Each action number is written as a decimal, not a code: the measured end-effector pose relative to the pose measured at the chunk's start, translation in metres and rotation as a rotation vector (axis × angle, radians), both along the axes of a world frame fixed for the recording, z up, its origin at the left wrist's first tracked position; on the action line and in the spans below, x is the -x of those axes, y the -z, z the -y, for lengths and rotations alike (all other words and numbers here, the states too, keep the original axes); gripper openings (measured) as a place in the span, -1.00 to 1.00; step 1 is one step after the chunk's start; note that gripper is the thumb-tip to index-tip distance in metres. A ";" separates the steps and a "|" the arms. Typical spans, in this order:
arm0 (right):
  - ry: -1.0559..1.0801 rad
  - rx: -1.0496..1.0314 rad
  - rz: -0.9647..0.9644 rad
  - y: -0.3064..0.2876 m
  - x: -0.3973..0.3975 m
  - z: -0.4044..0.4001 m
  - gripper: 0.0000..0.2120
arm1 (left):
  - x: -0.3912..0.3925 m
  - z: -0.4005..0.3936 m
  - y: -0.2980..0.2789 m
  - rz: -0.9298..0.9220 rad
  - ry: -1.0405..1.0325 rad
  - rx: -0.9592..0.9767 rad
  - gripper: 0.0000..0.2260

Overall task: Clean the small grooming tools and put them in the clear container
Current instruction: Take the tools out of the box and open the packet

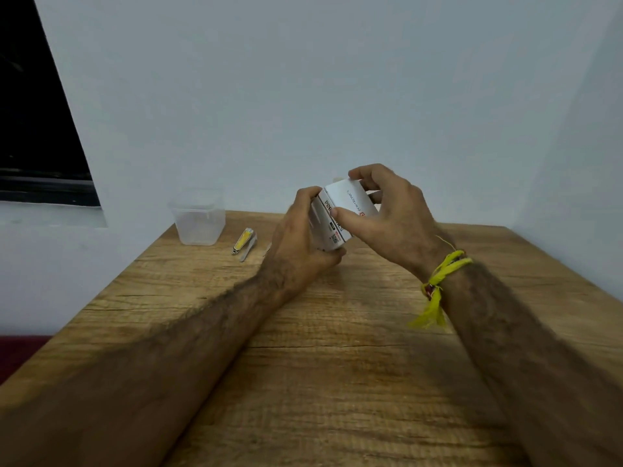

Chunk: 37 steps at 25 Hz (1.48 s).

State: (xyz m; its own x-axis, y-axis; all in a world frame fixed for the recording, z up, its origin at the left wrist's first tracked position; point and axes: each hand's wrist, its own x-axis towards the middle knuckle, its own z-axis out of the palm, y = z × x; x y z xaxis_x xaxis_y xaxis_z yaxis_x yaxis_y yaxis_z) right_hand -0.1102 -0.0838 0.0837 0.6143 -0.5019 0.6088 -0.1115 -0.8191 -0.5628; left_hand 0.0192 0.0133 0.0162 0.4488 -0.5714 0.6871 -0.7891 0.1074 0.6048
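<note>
Nearby, yellow-faced nail clipper (243, 242) beside translucent clear container (199, 220).

A wooden worktop (337, 382) carries a clear container (198, 219) at its far edge, well left of the fingers (305, 197). Between them lie a yellow nail clipper (242, 241) and, touching it, a slim metal tool (248, 250).

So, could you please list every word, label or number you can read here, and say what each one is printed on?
"P": large dark letters begin this way on the side of the white box; the rest is hidden by fingers or blurred.
Small inverted line on the box's top face: too blurred to read.
Small codes low on its side: too small.
Nail clipper, clear container: no text visible.
</note>
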 end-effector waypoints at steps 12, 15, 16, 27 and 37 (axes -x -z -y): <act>-0.040 -0.060 -0.135 0.000 0.003 -0.006 -0.43 | -0.017 -0.014 -0.012 0.276 -0.063 -0.114 -0.23; 0.019 -0.025 -0.178 0.001 0.002 -0.014 -0.37 | -0.014 -0.012 -0.009 0.309 -0.073 -0.092 -0.27; 0.049 0.022 -0.201 0.002 0.001 -0.017 -0.37 | -0.013 -0.010 -0.009 0.320 -0.072 -0.080 -0.28; 0.105 0.208 -0.332 -0.002 0.003 -0.027 -0.53 | -0.005 -0.002 -0.010 0.410 -0.040 -0.149 -0.30; 0.130 -0.017 0.135 -0.015 0.014 0.018 -0.70 | -0.012 -0.005 -0.006 0.243 0.060 -0.160 -0.19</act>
